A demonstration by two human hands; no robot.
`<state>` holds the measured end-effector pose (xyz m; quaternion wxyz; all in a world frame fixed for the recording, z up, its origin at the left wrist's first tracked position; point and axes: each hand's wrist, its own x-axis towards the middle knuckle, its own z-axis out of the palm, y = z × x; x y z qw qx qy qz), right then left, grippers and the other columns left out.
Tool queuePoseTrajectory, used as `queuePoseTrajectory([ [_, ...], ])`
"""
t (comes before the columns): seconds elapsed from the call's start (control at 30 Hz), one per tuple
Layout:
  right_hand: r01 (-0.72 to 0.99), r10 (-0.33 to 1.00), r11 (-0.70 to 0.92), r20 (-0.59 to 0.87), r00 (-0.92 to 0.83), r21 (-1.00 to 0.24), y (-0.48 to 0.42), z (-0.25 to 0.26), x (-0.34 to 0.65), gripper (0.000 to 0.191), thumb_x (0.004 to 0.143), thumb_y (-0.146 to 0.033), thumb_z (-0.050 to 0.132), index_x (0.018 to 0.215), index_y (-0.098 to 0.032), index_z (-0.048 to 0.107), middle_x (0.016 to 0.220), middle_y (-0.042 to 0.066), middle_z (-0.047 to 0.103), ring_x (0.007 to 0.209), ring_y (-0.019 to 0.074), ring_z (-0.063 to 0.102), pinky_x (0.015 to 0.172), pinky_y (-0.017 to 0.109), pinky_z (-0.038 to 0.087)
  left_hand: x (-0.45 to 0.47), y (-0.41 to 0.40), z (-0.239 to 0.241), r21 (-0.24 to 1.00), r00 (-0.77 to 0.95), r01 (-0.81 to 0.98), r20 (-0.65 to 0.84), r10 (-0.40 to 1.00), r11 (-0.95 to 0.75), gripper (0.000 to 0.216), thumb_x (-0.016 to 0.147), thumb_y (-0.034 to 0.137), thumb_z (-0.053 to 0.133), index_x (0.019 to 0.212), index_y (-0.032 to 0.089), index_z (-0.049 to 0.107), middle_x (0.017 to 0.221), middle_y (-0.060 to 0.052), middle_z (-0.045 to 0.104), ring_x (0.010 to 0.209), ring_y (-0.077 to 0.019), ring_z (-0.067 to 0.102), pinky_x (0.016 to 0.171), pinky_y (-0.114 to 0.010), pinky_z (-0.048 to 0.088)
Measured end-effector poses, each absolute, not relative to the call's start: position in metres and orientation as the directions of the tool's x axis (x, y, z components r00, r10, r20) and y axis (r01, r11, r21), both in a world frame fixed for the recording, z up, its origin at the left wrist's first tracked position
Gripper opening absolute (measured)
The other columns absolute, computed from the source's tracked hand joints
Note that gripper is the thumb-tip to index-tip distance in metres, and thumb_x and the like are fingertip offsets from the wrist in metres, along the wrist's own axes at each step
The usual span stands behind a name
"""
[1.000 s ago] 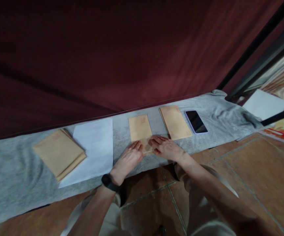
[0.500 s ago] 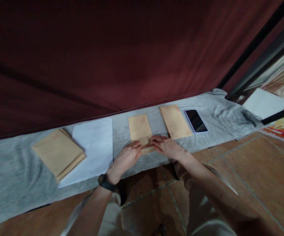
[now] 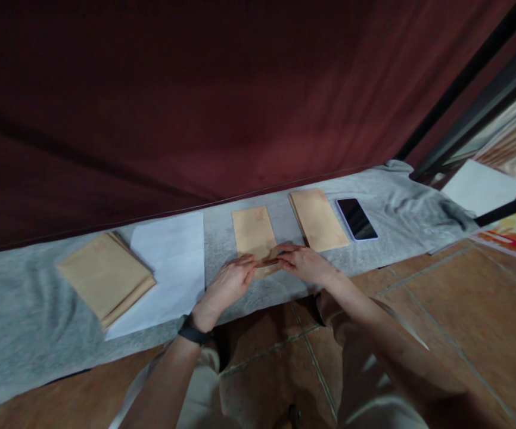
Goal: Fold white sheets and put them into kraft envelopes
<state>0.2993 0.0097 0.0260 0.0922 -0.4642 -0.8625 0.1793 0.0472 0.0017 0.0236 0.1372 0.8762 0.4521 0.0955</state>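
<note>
A tan envelope [image 3: 252, 226] lies on the grey cloth in front of me, with a small reddish print near its far end. My left hand [image 3: 232, 282] is closed at the left of its near end, thumb and fingers pinching the edge. At the right of the same end, my right hand [image 3: 301, 262] pinches it too. Between my fingertips the near part of the envelope stands slightly raised, with a dark line of shadow along it. My fingers hide part of this end. Just beyond my right hand is a stack of tan envelopes [image 3: 319, 220].
A phone [image 3: 357, 219] lies right of that stack. On the left, another envelope stack [image 3: 103, 274] partly covers white paper sheets [image 3: 180, 262]. Grey cloth [image 3: 21, 322] covers the long narrow surface, a dark red curtain [image 3: 222, 119] hangs behind, and tiled floor [image 3: 463, 298] is below.
My fingers have shifted slightly at the envelope's near end, and its raised edge shows more between them. The envelope stacks and the phone stay in place.
</note>
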Motion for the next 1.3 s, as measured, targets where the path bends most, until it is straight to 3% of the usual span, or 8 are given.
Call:
queuePoseTrajectory([
  [0.33, 0.749, 0.819, 0.516, -0.015, -0.573, -0.416, 0.012, 0.026, 0.3, 0.032, 0.103, -0.025, 0.047, 0.114, -0.021, 0.076, 0.135, 0.01, 0.065, 0.117, 0.0226, 0.066, 0.103, 0.036, 0.052, 0.048, 0.001, 0.024, 0.366, 0.569, 0.757, 0.037, 0.821, -0.541, 0.037, 0.099, 0.019, 0.042, 0.122, 0.012, 0.07, 0.132, -0.014, 0.069, 0.123, -0.0244, 0.065, 0.108, -0.041, 0.052],
  [0.77, 0.734, 0.791, 0.568, 0.004, -0.611, -0.373, 0.013, 0.02, 0.306, 0.029, 0.101, -0.03, 0.054, 0.123, -0.026, 0.072, 0.14, 0.007, 0.063, 0.123, 0.0215, 0.063, 0.107, 0.035, 0.05, 0.044, 0.004, 0.013, 0.377, 0.557, 0.752, 0.073, 0.827, -0.54, 0.038, 0.101, 0.021, 0.042, 0.127, 0.012, 0.066, 0.131, -0.014, 0.069, 0.12, -0.0241, 0.066, 0.105, -0.041, 0.053],
  [1.3, 0.758, 0.798, 0.562, -0.024, -0.602, -0.331, 0.013, 0.029, 0.3, 0.029, 0.102, -0.029, 0.05, 0.117, -0.022, 0.074, 0.137, 0.007, 0.065, 0.119, 0.0212, 0.064, 0.103, 0.033, 0.05, 0.047, 0.002, 0.021, 0.373, 0.563, 0.755, 0.055, 0.825, -0.54, 0.039, 0.1, 0.021, 0.04, 0.128, 0.015, 0.066, 0.134, -0.013, 0.068, 0.124, -0.0231, 0.064, 0.107, -0.04, 0.052],
])
